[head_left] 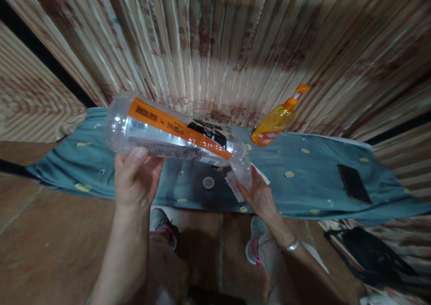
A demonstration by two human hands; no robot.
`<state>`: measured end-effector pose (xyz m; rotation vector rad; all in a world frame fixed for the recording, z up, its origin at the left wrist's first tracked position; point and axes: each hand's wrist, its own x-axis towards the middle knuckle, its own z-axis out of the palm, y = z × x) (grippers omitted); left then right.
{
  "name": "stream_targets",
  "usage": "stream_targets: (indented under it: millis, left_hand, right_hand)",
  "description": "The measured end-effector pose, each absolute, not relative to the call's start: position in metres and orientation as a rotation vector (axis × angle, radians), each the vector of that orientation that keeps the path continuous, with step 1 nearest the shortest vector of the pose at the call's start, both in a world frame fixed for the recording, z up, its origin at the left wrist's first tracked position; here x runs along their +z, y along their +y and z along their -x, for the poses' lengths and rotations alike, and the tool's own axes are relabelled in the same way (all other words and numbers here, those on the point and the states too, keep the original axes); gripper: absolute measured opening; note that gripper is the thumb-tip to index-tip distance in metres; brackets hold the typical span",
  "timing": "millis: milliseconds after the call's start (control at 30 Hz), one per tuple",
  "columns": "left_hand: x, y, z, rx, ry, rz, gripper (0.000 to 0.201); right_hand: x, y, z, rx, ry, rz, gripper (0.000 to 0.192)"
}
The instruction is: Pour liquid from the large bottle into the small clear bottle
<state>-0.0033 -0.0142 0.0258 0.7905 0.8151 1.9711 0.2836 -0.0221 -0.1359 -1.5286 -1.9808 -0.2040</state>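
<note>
- Head view: left hand [136,177] grips a tilted large bottle [171,132] at 9 o'clock from centre.
- Right hand [261,197] grips a small clear container [243,174] at its mouth.
- Pump bottle [273,121]: 2 o'clock.

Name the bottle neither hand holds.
The orange pump bottle on the cloth; the left hand holds the large clear bottle, the right hand a small clear container.

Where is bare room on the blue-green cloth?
Bare cloth lies between the yellow pump bottle and flat black phone, and left of the left hand. Crowded: the middle, with white tissue and a small round translucent disc below the clear orange-labelled plastic bottle.
</note>
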Motion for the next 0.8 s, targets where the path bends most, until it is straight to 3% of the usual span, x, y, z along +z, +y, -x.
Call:
stream_targets:
  millis: [800]
  left_hand:
    - [0.0245, -0.0133, 0.0031, 1.967, 0.815, -0.79, 0.039]
  right_hand:
    - [-0.1331, -0.0233, -0.2825, -0.171, -1.976, 1.555, 0.071]
